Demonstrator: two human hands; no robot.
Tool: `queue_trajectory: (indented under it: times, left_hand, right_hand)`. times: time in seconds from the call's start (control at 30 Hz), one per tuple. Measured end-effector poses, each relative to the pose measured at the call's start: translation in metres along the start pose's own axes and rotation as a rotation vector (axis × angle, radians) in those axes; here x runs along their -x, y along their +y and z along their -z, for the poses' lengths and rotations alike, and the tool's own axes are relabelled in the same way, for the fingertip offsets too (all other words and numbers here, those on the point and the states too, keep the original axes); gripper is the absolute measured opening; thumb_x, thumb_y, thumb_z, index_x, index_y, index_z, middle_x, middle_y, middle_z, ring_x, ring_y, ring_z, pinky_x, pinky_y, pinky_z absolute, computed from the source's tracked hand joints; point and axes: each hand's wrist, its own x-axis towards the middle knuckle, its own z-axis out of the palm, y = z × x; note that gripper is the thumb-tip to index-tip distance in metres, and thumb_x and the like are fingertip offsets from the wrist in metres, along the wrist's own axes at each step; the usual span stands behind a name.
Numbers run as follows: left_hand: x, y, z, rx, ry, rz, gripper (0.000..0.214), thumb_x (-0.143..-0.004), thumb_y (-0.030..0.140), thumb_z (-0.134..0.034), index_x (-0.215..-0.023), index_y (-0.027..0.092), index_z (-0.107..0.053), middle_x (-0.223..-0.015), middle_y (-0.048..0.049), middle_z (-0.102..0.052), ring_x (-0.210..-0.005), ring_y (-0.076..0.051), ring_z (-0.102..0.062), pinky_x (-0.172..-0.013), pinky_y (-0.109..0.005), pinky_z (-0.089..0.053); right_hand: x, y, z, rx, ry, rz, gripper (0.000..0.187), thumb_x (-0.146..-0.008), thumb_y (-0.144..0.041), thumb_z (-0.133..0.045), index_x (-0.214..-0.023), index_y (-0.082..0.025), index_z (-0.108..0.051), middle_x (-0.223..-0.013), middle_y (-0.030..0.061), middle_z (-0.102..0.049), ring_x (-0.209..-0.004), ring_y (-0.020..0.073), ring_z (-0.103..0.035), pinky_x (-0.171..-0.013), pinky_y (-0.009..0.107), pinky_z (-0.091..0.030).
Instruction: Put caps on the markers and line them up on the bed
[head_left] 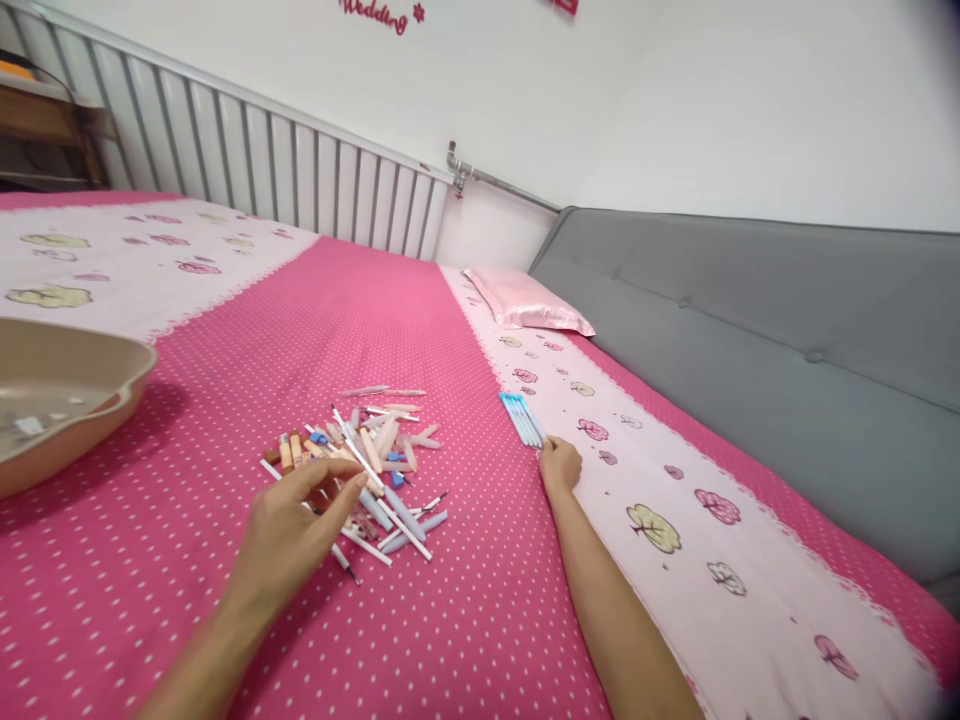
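Note:
My left hand (300,515) is over a loose pile of pens (390,435) on the pink polka-dot bedspread. Its thumb and forefinger curve together near a white stick-like pen (360,445); whether they grip anything is unclear. The pile mixes white, grey, pale pink and peach pens, with some brown and blue pieces. To the right, several light blue pens (523,420) lie side by side in a neat row. My right hand (560,465) is closed at their near ends, its fingertips partly hidden.
A beige plastic basin (135,385) with small white bits inside stands on the bed at the left. A pink pillow (525,300) lies near the grey headboard (750,330). A white radiator (300,170) runs along the wall behind.

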Motion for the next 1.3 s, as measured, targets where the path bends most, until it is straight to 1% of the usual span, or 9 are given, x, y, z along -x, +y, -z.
queue_trajectory:
  times: [0.23,0.37,0.5,0.63,0.9,1.1,1.3]
  left_hand:
    - [0.001,0.001,0.001,-0.015,0.016,-0.025,0.031,-0.076,0.048,-0.056,-0.084,0.021,-0.067,-0.075,0.0001,-0.069,-0.053,-0.012,-0.055,-0.053,-0.023,-0.044]
    - [0.001,0.001,0.001,-0.015,0.011,-0.032,0.03,-0.076,0.047,-0.055,-0.084,0.02,-0.067,-0.072,0.0001,-0.068,-0.053,-0.012,-0.055,-0.054,-0.024,-0.044]
    - [0.0,0.001,0.0,0.003,0.014,-0.032,0.03,-0.076,0.047,-0.056,-0.082,0.02,-0.067,-0.077,-0.0007,-0.069,-0.054,-0.012,-0.056,-0.055,-0.025,-0.045]
    - [0.0,0.0,0.0,-0.006,0.017,-0.048,0.029,-0.076,0.046,-0.056,-0.081,0.02,-0.067,-0.075,-0.0005,-0.069,-0.055,-0.013,-0.057,-0.055,-0.025,-0.045]
    - [0.0,-0.002,0.0,-0.013,0.0,-0.028,0.03,-0.077,0.047,-0.055,-0.083,0.02,-0.067,-0.077,-0.0007,-0.069,-0.054,-0.012,-0.056,-0.054,-0.025,-0.044]
    - [0.0,-0.001,0.001,-0.012,0.009,-0.039,0.031,-0.076,0.048,-0.054,-0.083,0.02,-0.067,-0.07,-0.0009,-0.068,-0.053,-0.013,-0.056,-0.052,-0.024,-0.044]
    - [0.0,0.0,0.001,0.0,0.009,-0.037,0.031,-0.076,0.048,-0.056,-0.082,0.02,-0.068,-0.076,-0.0013,-0.07,-0.053,-0.012,-0.057,-0.052,-0.024,-0.045]
  right_hand:
    - [0.0,0.001,-0.002,-0.015,0.018,0.025,0.032,-0.084,-0.027,-0.045,-0.102,-0.02,-0.071,-0.096,0.0124,-0.069,-0.086,0.0211,-0.062,-0.07,0.027,-0.042]
    - [0.001,0.001,-0.002,-0.032,0.022,0.031,0.032,-0.082,-0.027,-0.046,-0.102,-0.019,-0.071,-0.097,0.0124,-0.069,-0.086,0.0209,-0.062,-0.071,0.027,-0.042]
    - [0.002,0.001,-0.001,-0.051,0.022,0.026,0.033,-0.082,-0.028,-0.046,-0.101,-0.019,-0.071,-0.096,0.0123,-0.07,-0.087,0.0217,-0.062,-0.072,0.027,-0.043]
    - [0.001,0.002,-0.001,-0.073,0.024,-0.001,0.032,-0.08,-0.029,-0.049,-0.102,-0.02,-0.071,-0.1,0.012,-0.07,-0.088,0.022,-0.062,-0.073,0.027,-0.044]
    - [-0.007,0.007,-0.007,-0.124,0.041,-0.077,0.031,-0.076,-0.029,-0.054,-0.097,-0.019,-0.073,-0.093,0.0113,-0.072,-0.082,0.0224,-0.064,-0.071,0.028,-0.045]
    - [-0.007,0.012,-0.005,-0.162,0.046,-0.073,0.03,-0.075,-0.03,-0.054,-0.096,-0.018,-0.074,-0.092,0.01,-0.072,-0.082,0.0231,-0.065,-0.072,0.028,-0.046]
    - [-0.005,0.013,-0.003,-0.154,0.029,-0.048,0.029,-0.075,-0.031,-0.055,-0.093,-0.019,-0.074,-0.091,0.0093,-0.072,-0.083,0.0235,-0.065,-0.073,0.028,-0.046]
